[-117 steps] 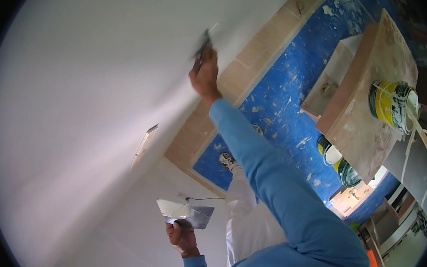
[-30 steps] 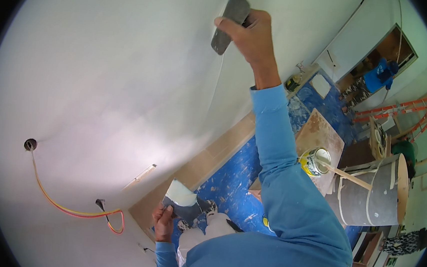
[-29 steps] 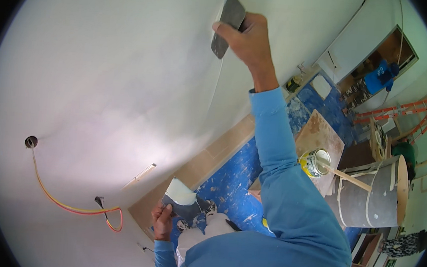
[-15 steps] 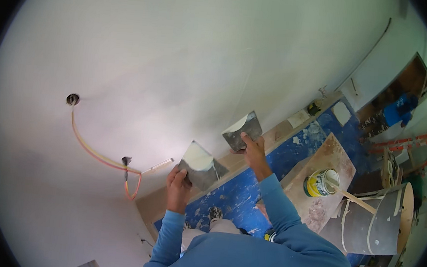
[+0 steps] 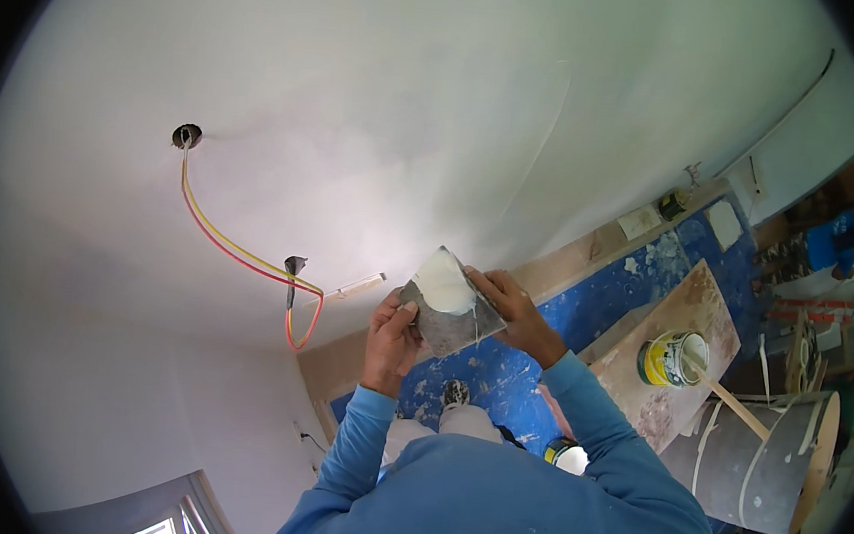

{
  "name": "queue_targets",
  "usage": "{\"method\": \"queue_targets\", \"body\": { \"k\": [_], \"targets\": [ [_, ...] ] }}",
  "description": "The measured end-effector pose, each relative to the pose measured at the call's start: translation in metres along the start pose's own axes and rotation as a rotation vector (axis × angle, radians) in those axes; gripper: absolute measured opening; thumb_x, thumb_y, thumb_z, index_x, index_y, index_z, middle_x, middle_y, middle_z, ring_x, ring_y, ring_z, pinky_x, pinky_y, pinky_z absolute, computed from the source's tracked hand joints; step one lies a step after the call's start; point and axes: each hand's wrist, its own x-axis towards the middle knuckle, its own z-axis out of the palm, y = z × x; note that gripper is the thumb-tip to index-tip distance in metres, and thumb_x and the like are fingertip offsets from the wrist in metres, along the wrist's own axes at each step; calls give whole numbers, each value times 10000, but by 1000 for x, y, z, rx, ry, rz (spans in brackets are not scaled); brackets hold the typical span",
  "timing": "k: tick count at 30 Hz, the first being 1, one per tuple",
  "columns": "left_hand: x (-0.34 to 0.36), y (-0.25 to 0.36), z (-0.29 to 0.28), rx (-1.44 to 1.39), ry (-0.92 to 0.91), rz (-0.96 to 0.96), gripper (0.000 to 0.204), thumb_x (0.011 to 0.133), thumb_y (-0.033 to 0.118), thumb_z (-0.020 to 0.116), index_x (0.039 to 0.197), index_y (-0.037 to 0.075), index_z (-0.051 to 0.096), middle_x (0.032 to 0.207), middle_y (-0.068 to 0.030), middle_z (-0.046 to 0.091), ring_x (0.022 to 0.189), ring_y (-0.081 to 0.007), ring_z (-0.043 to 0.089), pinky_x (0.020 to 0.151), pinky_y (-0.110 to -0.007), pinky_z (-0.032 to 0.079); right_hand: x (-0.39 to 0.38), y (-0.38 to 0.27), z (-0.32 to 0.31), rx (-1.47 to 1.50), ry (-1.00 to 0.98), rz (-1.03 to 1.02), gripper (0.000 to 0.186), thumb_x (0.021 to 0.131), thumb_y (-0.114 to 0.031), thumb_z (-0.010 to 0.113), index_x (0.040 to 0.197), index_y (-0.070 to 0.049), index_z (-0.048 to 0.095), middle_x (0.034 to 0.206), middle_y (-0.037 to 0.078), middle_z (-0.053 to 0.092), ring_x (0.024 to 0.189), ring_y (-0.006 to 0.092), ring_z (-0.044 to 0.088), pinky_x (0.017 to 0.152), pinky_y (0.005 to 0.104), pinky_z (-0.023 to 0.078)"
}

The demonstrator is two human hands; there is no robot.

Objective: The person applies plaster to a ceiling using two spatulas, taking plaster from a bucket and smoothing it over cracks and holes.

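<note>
A stained tabletop [image 5: 713, 308] carries a yellow-banded paint bucket [image 5: 656, 359]; the blue floor [image 5: 508, 382] bears white splatters [image 5: 663, 249], a second bucket [image 5: 567, 456] and a spotted shoe [image 5: 455, 394]

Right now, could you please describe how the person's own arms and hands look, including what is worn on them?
The left hand and right hand are both ungloved. The left sleeve and right sleeve are long, plain blue and softly creased, each ending near the wrist. I see no watch; anything as small as a ring I cannot tell.

Blue long-sleeved top [image 5: 518, 515], pale trousers [image 5: 472, 421], white-speckled dark shoe [image 5: 455, 393]
</note>
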Motion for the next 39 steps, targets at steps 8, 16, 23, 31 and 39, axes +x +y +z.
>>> {"method": "queue_targets", "body": {
  "k": [8,16,23,31,39],
  "targets": [
    [-4,20,14,284,-42,103,300,1009,215,542,1252,41,571,975,-29,681,750,-86,664,618,-240,554,-47,75,20,197,109,414,586,808,45,558,1383,-41,491,1109,175,605,1022,351,625,838,426,552],
    [18,-9,1,449,63,383,375,1034,253,531,1329,22,545,1103,-49,664,961,-140,659,763,-291,577,-33,38,-15,1617,536,728,425,825,-103,612,1230,6,548,1125,160,664,984,331,689,804,555,595],
    [10,-18,14,1210,-127,699,363,916,-44,559,1275,-1,591,935,-141,692,795,-192,705,701,-351,577,-21,26,8,1700,231,714,407,871,21,643,1258,-23,525,1171,123,634,1025,268,674,850,481,603],
    [11,1,5,1507,-204,603,353,827,-100,525,1158,-16,615,823,-179,653,639,-324,638,597,-353,523,-15,29,5,1717,302,529,462,868,69,645,1289,-53,499,1199,101,614,1112,231,632,947,374,564],
    [-20,-29,-81,512,245,33,207,975,92,553,1155,-1,592,914,-58,642,761,-144,628,647,-296,558,-56,155,37,1349,576,575,309,899,-34,641,1200,-34,572,1025,53,665,923,176,679,746,331,578]
  ]
}}
